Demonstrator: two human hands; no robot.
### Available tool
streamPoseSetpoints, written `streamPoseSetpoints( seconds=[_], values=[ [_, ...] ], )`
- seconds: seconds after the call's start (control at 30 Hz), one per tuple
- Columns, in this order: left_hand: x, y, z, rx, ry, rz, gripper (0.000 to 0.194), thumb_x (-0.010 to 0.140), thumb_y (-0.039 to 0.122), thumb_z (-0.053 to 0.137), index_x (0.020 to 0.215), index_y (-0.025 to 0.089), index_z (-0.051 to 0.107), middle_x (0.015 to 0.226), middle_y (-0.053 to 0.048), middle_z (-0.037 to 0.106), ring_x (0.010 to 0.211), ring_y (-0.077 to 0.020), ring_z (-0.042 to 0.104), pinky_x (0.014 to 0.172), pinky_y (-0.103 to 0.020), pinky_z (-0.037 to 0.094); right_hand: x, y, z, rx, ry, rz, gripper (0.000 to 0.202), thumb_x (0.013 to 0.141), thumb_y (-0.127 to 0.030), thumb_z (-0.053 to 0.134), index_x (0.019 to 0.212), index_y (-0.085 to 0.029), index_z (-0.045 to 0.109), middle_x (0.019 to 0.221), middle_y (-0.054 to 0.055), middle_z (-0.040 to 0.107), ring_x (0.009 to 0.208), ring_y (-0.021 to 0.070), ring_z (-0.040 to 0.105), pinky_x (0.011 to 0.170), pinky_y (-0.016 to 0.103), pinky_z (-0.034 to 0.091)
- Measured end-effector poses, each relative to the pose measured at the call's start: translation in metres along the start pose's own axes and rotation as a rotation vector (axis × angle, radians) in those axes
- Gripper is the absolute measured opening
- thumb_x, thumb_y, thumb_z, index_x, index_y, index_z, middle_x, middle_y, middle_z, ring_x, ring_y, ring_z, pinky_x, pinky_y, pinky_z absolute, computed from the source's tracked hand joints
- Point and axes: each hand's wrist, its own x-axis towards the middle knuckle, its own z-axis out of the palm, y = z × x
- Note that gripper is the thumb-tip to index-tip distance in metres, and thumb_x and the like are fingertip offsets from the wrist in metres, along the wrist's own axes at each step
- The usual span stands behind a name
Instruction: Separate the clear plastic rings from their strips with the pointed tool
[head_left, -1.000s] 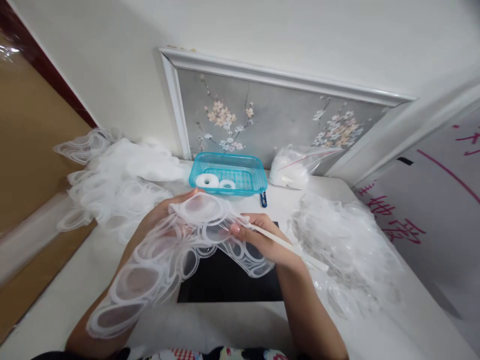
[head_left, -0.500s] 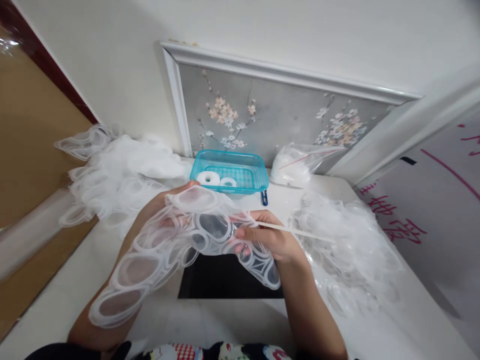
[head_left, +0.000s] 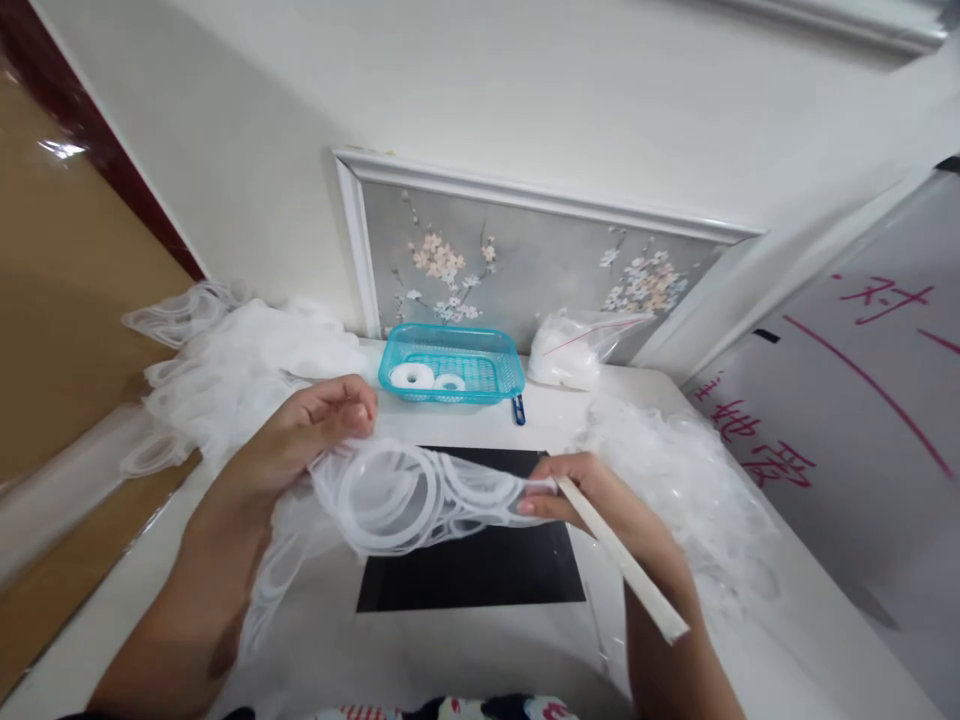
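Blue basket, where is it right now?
In the head view, the blue basket is near the middle, toward the back of the table, just left of the plastic bag and in front of the flowery panel.

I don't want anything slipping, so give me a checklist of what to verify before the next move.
1. Right hand gripping the plastic sheet: ok, pinched at its end.
2. Left hand gripping the sheet: cannot tell, fingers curled, contact hidden.
3. Pale stick secure: cannot tell; it lies against the right hand, its grip unclear.
4. Black mat uncovered: not ok, the sheet hangs over part of it.
5. Blue basket upright: ok, two white rings inside.
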Motion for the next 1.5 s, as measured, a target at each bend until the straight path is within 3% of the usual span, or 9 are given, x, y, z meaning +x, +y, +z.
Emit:
streamPoseSetpoints(
  seconds=[0.17, 0.3, 0.4, 0.63, 0.77, 0.97, 1.17, 1.4, 1.5],
  values=[
    [-0.018, 0.01, -0.001, 0.227, -0.125, -0.002, 0.018, 0.067, 0.03, 0.083, 0.067, 0.02, 0.068, 0.059, 0.002, 0.053, 0.045, -0.0076, 0.037, 0.039, -0.016, 0.026, -0.044, 0.009, -0.009, -0.009, 0.246, -0.016, 0.031, 0.078, -0.048, 0.073, 0.069, -0.018, 0.072, 0.064, 0.003, 0.066, 0.057, 0.0157, 0.056, 0.053, 0.027, 0.044],
    [-0.036, 0.021, 0.006, 0.13, -0.138, -0.045, 0.018, 0.069, 0.033, 0.082, 0.069, 0.022, 0.068, 0.053, 0.004, 0.048, 0.04, -0.0068, 0.033, 0.037, -0.017, 0.021, -0.09, -0.032, -0.026, 0.036, 0.658, -0.12, 0.019, 0.073, -0.041, 0.079, 0.067, -0.024, 0.073, 0.062, 0.004, 0.068, 0.053, 0.017, 0.059, 0.048, 0.028, 0.044],
    [-0.028, 0.013, 0.01, 0.025, -0.131, 0.011, 0.022, 0.071, 0.037, 0.08, 0.068, 0.021, 0.065, 0.055, 0.004, 0.047, 0.042, -0.0066, 0.033, 0.038, -0.017, 0.023, -0.081, -0.053, -0.038, -0.081, 0.83, -0.2, 0.013, 0.07, -0.035, 0.082, 0.068, -0.025, 0.075, 0.063, 0.003, 0.069, 0.056, 0.0168, 0.062, 0.054, 0.029, 0.048],
    [0.027, -0.102, -0.005, 0.491, 0.045, -0.089, 0.048, 0.072, 0.064, 0.061, 0.087, 0.019, 0.06, 0.081, -0.004, 0.062, 0.069, -0.0186, 0.06, 0.055, -0.027, 0.049, 0.057, 0.015, -0.049, -0.261, 0.648, -0.083, 0.031, 0.074, -0.037, 0.076, 0.098, -0.016, 0.075, 0.097, 0.011, 0.078, 0.091, 0.0242, 0.072, 0.082, 0.033, 0.052],
    [0.011, -0.147, -0.028, 0.643, 0.046, -0.071, 0.054, 0.072, 0.067, 0.058, 0.098, 0.019, 0.061, 0.093, -0.008, 0.066, 0.081, -0.025, 0.064, 0.074, -0.04, 0.054, 0.071, 0.063, -0.034, -0.363, 0.643, 0.06, 0.037, 0.089, -0.046, 0.058, 0.101, -0.014, 0.071, 0.106, 0.015, 0.076, 0.097, 0.0252, 0.07, 0.083, 0.034, 0.05],
    [0.024, -0.173, -0.025, 0.826, 0.006, -0.017, 0.057, 0.073, 0.06, 0.064, 0.111, 0.019, 0.063, 0.116, -0.013, 0.064, 0.112, -0.0339, 0.059, 0.098, -0.047, 0.045, 0.048, 0.11, -0.001, -0.495, 0.478, 0.31, 0.027, 0.079, -0.039, 0.073, 0.086, -0.014, 0.067, 0.08, 0.012, 0.073, 0.078, 0.0252, 0.068, 0.066, 0.029, 0.043],
    [0.068, -0.193, -0.001, 0.923, -0.105, 0.001, 0.028, 0.074, 0.047, 0.063, 0.073, 0.02, 0.061, 0.077, -0.003, 0.062, 0.077, -0.0242, 0.063, 0.074, -0.035, 0.052, 0.043, 0.117, 0.037, -0.601, 0.44, 0.328, 0.017, 0.083, -0.027, 0.071, 0.092, -0.015, 0.064, 0.089, 0.014, 0.071, 0.091, 0.0271, 0.066, 0.071, 0.029, 0.039],
    [0.033, -0.178, 0.013, 1.047, -0.081, 0.151, 0.031, 0.085, 0.033, 0.06, 0.112, 0.019, 0.059, 0.124, -0.013, 0.059, 0.123, -0.0325, 0.051, 0.104, -0.046, 0.039, 0.04, 0.125, 0.045, -0.537, 0.477, 0.264, 0.008, 0.089, -0.018, 0.056, 0.081, -0.02, 0.054, 0.074, 0.005, 0.066, 0.073, 0.0212, 0.064, 0.064, 0.027, 0.037],
    [0.021, -0.178, 0.02, 1.064, -0.155, 0.152, 0.02, 0.08, 0.031, 0.07, 0.095, 0.02, 0.064, 0.107, -0.011, 0.067, 0.11, -0.0327, 0.059, 0.1, -0.046, 0.042, 0.044, 0.124, 0.042, -0.513, 0.521, 0.208, 0.012, 0.092, -0.022, 0.048, 0.08, -0.021, 0.049, 0.073, 0.005, 0.064, 0.073, 0.022, 0.063, 0.066, 0.028, 0.039]
  ],
)
